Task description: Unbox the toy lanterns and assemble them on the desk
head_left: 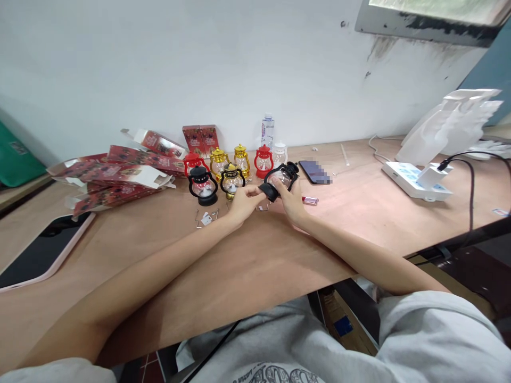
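A small black lantern (282, 174) is tilted on its side above the table, its base towards the left. My right hand (292, 201) is wrapped round its clear middle. At the black base, my left hand (245, 203) has its fingers closed; what they pinch, if anything, is too small to tell. Another black lantern (203, 186) stands upright to the left, beside a black and gold lantern (232, 180). Behind them are gold lanterns (241, 159), red lanterns (264, 161) and a white lantern (280, 153). Small metal pieces (206, 218) lie in front.
Red printed boxes (131, 170) are piled at the left, near a large phone (42, 250). A bottle (268, 130) stands by the wall. Rightwards are another phone (315, 172), a red screwdriver-like item (310, 200), a power strip (415, 181) with cables and white plastic pieces (447, 125).
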Demonstrator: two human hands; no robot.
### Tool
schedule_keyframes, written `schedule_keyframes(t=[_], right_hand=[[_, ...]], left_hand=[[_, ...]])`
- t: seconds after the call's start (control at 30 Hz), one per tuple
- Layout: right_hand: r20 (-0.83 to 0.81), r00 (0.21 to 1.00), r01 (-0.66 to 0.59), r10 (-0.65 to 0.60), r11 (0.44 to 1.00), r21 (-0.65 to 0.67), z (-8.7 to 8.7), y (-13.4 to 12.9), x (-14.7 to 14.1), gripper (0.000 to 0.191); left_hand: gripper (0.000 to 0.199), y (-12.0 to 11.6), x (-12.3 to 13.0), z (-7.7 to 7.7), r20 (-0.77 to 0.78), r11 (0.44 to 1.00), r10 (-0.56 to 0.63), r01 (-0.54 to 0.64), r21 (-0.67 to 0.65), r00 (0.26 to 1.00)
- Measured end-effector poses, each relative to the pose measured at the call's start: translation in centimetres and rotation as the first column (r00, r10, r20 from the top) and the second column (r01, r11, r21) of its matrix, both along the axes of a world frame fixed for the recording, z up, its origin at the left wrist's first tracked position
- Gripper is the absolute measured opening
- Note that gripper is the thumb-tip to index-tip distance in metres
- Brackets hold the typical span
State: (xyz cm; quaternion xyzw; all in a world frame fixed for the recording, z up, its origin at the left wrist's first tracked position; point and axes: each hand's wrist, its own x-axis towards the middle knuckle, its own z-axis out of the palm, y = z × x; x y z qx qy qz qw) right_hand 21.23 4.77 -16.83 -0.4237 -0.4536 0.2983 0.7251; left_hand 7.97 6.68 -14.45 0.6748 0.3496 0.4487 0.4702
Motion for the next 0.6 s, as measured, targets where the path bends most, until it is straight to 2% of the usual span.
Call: schedule_keyframes(t=[0.3, 0.6], right_hand=[[-0.004, 1.000, 0.012, -0.012, 1.000, -0.005, 0.26, -0.38, -0.18, 0.043], [-0.006, 1.000, 0.022, -0.022, 0.999, 0.043, 0.23, -0.43, -0.20, 0.042]], left_hand=[[0.024, -0.22, 0.02, 0.30, 0.001, 1.000, 0.025, -0.025, 0.009, 1.000], [0.019, -0.04, 0.13, -0.24, 0.033, 0.999, 0.035, -0.034, -0.030, 0.999]])
